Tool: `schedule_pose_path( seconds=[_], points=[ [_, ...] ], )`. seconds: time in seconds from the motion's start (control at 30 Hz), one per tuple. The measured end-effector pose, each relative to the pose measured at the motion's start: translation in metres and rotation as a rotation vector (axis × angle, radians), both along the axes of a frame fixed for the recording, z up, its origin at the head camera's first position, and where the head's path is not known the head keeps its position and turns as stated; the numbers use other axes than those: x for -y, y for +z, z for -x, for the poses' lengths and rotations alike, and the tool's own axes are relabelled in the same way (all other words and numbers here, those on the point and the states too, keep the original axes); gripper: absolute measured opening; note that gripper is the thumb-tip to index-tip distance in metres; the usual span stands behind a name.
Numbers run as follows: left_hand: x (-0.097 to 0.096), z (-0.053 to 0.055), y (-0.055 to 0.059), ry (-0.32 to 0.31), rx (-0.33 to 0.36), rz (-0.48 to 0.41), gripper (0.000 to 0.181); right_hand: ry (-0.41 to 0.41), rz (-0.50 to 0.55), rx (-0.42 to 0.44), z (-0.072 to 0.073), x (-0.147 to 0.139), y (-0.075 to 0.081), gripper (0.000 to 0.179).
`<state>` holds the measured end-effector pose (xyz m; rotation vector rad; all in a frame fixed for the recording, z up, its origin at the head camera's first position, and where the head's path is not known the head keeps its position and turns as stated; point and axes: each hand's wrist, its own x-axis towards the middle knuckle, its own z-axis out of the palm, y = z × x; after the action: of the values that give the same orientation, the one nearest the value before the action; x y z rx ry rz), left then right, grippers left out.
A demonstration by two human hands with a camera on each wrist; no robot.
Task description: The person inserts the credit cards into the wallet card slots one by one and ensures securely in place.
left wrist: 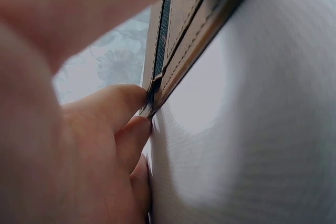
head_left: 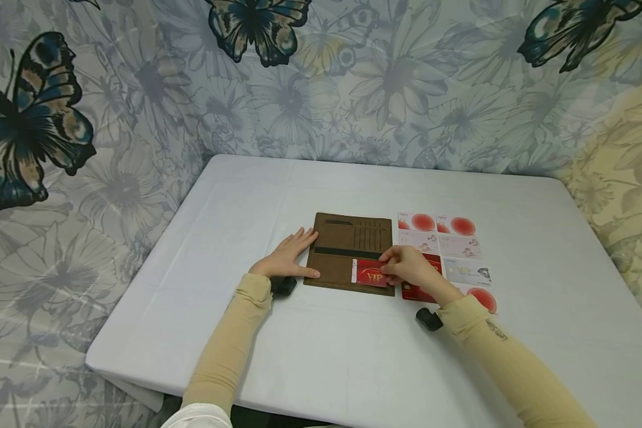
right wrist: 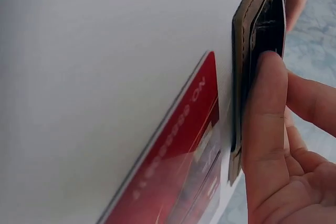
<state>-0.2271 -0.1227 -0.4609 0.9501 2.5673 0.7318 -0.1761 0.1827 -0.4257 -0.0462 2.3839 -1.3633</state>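
Note:
A brown wallet [head_left: 331, 274] lies opened flat on the white table, its card slots on the far half. My left hand [head_left: 286, 257] rests at its left edge, fingers spread and thumb on the near half. In the left wrist view, fingertips [left wrist: 137, 97] touch the wallet's edge [left wrist: 181, 69]. My right hand [head_left: 409, 267] pinches the right end of a red VIP card [head_left: 369, 273] with a white strip, which overlaps the near half of the wallet. The right wrist view shows the thumb [right wrist: 270, 93] at the wallet's side opening [right wrist: 266, 22]; the card is mostly hidden there.
Right of the wallet lie several cards in two columns: white-and-red cards [head_left: 422, 222], pink cards [head_left: 460, 246], a silver VIP card [head_left: 466, 271] and a red card [head_left: 416, 293] partly under the right hand. A butterfly-patterned curtain [head_left: 321, 107] hangs behind the table [head_left: 219, 202].

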Motion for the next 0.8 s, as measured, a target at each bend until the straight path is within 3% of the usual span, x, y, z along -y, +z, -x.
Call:
schedule_pose_path(
  seconds=[0.53, 0.8],
  points=[
    [-0.001, 0.000, 0.001, 0.001, 0.000, 0.004, 0.100, 0.068, -0.020, -0.010, 0.009, 0.019, 0.000, 0.018],
    [0.000, -0.001, 0.001, 0.004, -0.001, -0.002, 0.100, 0.054, -0.020, 0.005, 0.010, 0.017, -0.004, 0.020]
  ],
)
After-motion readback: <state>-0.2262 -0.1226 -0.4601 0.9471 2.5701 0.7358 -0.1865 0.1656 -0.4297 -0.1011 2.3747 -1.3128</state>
